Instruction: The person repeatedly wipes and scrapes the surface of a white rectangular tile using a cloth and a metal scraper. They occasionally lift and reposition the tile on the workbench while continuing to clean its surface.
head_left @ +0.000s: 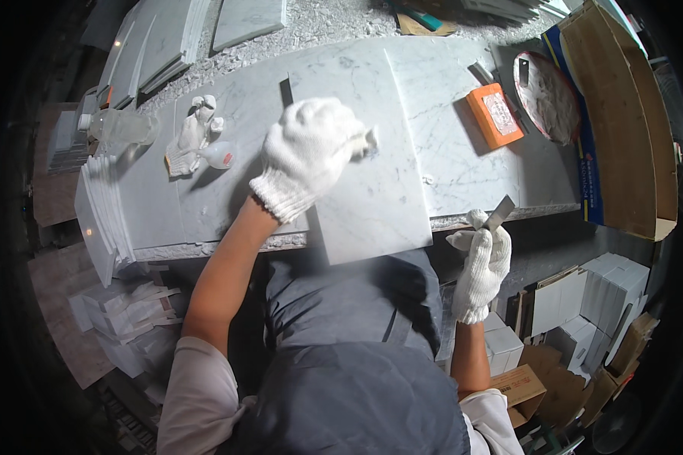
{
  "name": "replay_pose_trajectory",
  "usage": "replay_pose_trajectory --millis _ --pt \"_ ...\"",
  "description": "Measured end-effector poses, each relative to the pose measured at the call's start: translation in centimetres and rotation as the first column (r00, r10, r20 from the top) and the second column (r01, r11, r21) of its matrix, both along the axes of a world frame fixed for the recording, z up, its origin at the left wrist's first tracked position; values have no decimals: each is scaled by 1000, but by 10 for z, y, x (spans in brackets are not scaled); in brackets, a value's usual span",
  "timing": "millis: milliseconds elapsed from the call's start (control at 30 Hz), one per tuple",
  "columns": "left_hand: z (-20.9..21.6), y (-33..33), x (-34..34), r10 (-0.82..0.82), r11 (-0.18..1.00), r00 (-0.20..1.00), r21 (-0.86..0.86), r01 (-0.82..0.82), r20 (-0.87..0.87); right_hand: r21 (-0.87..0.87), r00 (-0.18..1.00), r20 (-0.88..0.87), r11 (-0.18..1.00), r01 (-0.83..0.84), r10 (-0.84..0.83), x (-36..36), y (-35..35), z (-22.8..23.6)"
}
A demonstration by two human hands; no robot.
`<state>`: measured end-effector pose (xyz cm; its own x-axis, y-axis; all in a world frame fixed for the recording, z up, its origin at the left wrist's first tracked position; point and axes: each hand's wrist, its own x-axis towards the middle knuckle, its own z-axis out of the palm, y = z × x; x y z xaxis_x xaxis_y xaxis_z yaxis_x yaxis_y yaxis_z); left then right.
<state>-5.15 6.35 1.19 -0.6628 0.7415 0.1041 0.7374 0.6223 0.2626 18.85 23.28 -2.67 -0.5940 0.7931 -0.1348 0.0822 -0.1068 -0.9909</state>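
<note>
A pale marble tile (376, 201) lies on the bench, its near end jutting past the front edge towards my lap. My left hand (311, 148), in a white knitted glove, is closed in a fist over the tile's left part. A small whitish bit pokes out by its thumb; I cannot make out whether that is glove tip or something held. Off the bench's front edge, to the right, my gloved right hand (482, 269) is raised. Its fingers pinch a flat metal scraper blade (499, 212), which points up and to the right.
A spare white glove (195, 140) and a small clear bottle (218, 155) lie at left, near a larger plastic bottle (121, 127). An orange box (495, 115), a round dish of whitish paste (545, 97) and a cardboard carton (622, 114) stand at right. Stone chips (330, 26) cover the back.
</note>
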Motion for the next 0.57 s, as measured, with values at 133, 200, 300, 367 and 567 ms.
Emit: replay_pose_trajectory --millis 133,200,300,367,567 --pt "-20 -10 6 -155 975 967 128 183 -204 92 999 12 995 -39 38 -1 1 -5" --pt "-35 -7 9 -80 981 988 168 101 -130 106 998 6 993 -58 58 1 2 -4" --pt "-48 -2 31 -83 978 976 172 119 -203 116 998 17 991 -69 68 0 2 -4" --pt "-47 -5 31 -146 978 969 118 172 -197 120 998 25 991 -56 53 -1 1 -6" --pt "-40 3 -17 -95 995 965 -23 92 -246 139 994 43 985 -107 102 7 5 -7"
